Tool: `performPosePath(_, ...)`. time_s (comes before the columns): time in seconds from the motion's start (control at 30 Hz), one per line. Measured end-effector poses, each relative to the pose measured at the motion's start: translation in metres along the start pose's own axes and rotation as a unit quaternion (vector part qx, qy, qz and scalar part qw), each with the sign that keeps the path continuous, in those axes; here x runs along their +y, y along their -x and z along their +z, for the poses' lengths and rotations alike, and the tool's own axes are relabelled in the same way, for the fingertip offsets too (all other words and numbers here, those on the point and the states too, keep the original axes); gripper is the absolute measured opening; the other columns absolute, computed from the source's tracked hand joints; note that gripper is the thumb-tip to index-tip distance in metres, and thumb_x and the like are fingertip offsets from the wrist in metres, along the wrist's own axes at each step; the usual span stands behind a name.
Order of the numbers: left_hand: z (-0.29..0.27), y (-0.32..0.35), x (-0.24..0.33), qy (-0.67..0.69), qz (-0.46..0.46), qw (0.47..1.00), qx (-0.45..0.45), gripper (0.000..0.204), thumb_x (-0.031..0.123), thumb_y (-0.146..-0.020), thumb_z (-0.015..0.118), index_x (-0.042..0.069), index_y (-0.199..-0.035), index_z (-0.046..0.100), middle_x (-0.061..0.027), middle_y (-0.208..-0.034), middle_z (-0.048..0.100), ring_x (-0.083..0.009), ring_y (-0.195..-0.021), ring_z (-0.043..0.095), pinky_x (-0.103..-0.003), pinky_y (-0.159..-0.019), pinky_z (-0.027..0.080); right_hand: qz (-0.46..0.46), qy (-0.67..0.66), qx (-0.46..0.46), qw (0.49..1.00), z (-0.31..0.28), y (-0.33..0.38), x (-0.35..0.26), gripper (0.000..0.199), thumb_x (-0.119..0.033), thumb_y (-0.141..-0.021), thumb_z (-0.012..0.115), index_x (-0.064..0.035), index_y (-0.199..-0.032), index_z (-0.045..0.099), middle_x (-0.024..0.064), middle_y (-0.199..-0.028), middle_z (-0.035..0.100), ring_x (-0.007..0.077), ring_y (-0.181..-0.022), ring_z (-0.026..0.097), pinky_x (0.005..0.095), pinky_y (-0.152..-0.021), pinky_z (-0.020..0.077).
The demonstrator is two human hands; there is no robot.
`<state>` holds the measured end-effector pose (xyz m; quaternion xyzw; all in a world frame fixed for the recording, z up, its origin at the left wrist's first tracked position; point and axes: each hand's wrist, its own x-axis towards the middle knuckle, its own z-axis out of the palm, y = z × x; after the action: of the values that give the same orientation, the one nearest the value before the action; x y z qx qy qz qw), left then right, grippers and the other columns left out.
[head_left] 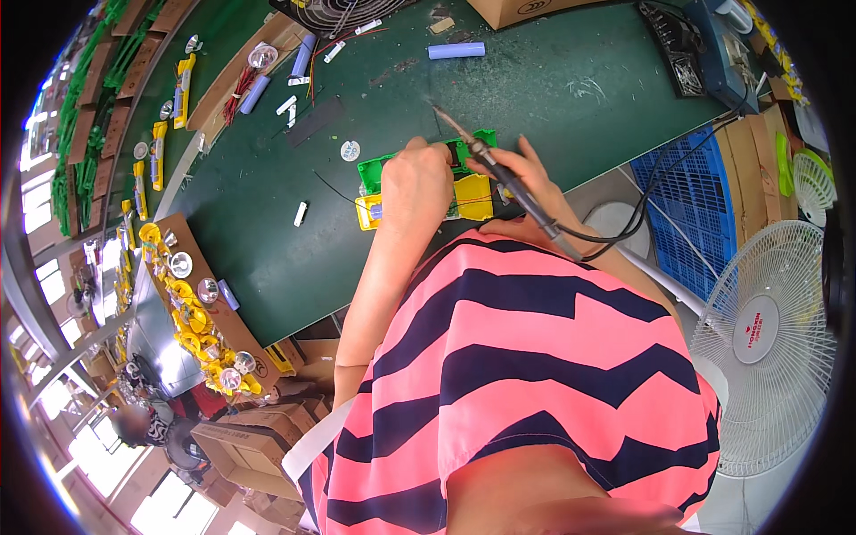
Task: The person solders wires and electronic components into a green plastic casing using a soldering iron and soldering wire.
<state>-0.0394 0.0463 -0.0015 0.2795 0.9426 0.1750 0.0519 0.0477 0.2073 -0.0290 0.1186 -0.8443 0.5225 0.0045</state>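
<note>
My right hand [535, 178] grips a soldering iron [533, 207] by its dark handle. The iron slants up and to the left, its tip over the green bench mat, beyond the plastic shells and apart from them. My left hand [419, 183] is closed over a green plastic shell [371, 172] and a yellow plastic shell [473, 198] lying side by side at the bench's near edge. Its fingertips are hidden, so what they pinch does not show. Part of a purple cylindrical cell [375, 212] shows inside the yellow shell, and a thin black wire runs out leftward.
Another purple cell [456, 51], a round white sticker [350, 151] and small white pieces [300, 214] lie on the bench. Yellow parts and reflectors fill a cardboard tray [218, 308] at left. The iron's black cable [624, 234] hangs at right, near a white fan [758, 330].
</note>
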Motion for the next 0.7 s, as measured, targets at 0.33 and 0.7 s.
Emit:
performPosePath(0.33, -0.006, 0.007, -0.003, 0.107, -0.002, 0.994, 0.006, 0.012, 0.010, -0.068, 0.065, 0.005, -0.078, 0.065, -0.0115, -0.075, 0.057, -0.0280, -0.069, 0.058, -0.037, -0.063, 0.045, -0.048, 0.024, 0.054, 0.997, 0.010, 0.000, 0.013, 0.081, -0.018, -0.061, 0.078, -0.0077, -0.126, 0.030, 0.0138, -0.121, 0.049, 0.0425, -0.122, 0.031, 0.0490, -0.105, 0.0186)
performPosePath(0.7, 0.019, 0.033, -0.001, 0.163, 0.032, 0.961, 0.222, 0.010, 0.004, -0.066, 0.067, 0.007, -0.074, 0.062, -0.0046, -0.079, 0.057, -0.0218, -0.075, 0.051, -0.031, -0.067, 0.040, -0.026, 0.074, 0.016, 0.997, -0.023, -0.027, 0.009, 0.068, -0.009, -0.061, 0.072, -0.0085, -0.122, 0.042, 0.0051, -0.120, 0.049, 0.0248, -0.113, 0.047, 0.0509, -0.107, 0.0135)
